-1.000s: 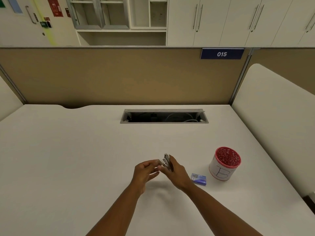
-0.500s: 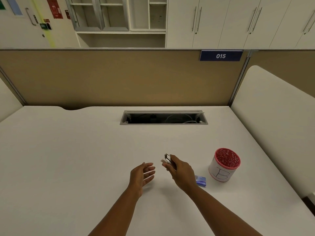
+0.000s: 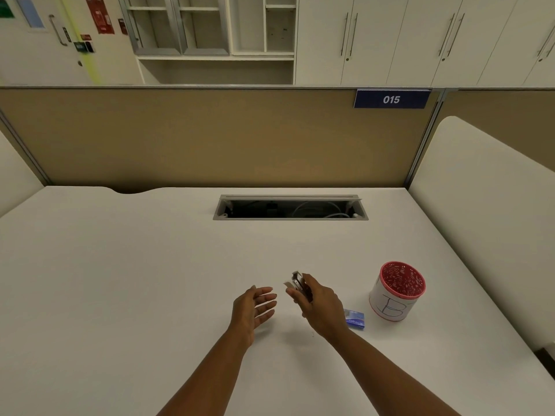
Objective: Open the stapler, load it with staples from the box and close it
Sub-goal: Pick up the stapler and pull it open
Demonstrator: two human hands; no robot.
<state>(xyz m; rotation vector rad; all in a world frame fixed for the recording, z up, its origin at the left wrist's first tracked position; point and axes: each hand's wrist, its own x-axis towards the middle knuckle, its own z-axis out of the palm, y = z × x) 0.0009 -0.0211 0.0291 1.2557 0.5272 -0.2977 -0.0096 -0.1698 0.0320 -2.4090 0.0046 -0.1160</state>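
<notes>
Head view: right hand (image 3: 319,306) grips stapler (image 3: 298,284) above the desk (image 3: 135,280); left hand (image 3: 253,306) spread, empty. Staple box (image 3: 355,318) lies beside the right wrist. Step looks like opening; whether it is open, cannot tell. Next: fetch staples.

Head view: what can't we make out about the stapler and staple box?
- stapler: small, mostly wrapped by the right hand; open or shut, loaded or not, cannot tell.
- staple box: near end hidden behind the right wrist; label too small to read, contents unseen.
- left hand: open, holds nothing.
</notes>
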